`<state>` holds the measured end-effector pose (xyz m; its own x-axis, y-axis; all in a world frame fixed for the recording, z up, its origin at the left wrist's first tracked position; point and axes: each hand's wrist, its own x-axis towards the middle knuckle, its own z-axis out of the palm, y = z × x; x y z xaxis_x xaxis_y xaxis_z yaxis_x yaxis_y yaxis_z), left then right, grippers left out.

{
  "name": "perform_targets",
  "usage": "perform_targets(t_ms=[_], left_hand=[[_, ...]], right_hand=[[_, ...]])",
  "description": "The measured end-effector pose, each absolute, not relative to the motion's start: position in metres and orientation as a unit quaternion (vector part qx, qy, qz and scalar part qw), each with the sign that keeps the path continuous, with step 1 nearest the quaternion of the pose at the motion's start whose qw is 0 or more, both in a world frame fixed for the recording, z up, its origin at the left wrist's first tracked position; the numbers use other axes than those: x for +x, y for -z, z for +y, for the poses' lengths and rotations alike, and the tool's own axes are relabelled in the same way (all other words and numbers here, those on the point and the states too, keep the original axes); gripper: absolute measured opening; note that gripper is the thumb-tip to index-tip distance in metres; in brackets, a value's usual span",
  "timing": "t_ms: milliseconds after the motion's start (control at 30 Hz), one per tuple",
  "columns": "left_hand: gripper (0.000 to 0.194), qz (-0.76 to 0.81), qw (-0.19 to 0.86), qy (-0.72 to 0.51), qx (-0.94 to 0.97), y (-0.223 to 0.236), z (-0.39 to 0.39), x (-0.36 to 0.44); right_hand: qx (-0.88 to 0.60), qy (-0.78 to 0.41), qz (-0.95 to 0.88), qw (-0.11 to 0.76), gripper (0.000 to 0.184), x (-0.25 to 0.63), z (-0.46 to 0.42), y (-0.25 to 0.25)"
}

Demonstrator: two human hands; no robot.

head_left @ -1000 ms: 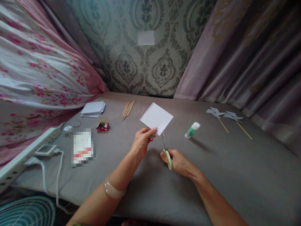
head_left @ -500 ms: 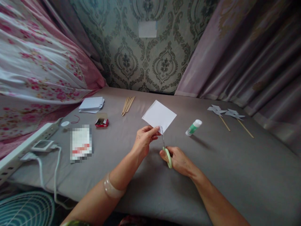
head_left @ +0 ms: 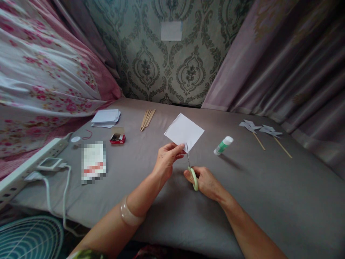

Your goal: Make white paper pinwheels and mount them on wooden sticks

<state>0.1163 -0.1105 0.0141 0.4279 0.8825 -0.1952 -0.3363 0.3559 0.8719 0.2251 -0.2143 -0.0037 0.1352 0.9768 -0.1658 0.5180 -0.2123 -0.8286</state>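
Note:
A white square sheet of paper (head_left: 184,130) is held up cornerwise above the grey cloth by my left hand (head_left: 167,156), which pinches it near its lowest corner. My right hand (head_left: 206,181) grips scissors (head_left: 193,178) by their pale green handles, with the fingers partly hidden behind them. The blades point upward and meet the paper at that low corner, close beside my left fingertips. To the right of the paper a glue stick (head_left: 223,145) with a green and white label lies or leans on the cloth; I cannot tell which.
Two paper pinwheels on sticks (head_left: 259,141) lie at right. At back left are a paper stack (head_left: 105,118), thin wooden sticks (head_left: 147,119) and a small red box (head_left: 117,138). Nearer lie a blurred packet (head_left: 93,162) and a power strip (head_left: 32,169) with white cables.
The whole view has shifted slightly. Both hands keep their grips, and the scissors remain at the paper's lower corner with little visible difference.

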Motion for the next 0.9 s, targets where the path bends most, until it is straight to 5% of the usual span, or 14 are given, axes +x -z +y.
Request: perform_targets(t_ms=[900], left_hand=[[0.030,0.331,0.753,-0.422,0.380,-0.0077,-0.1117,0.1193]], right_hand=[[-0.694,-0.355,-0.543,0.313,0.054,0.2239,-0.2133,0.0033]])
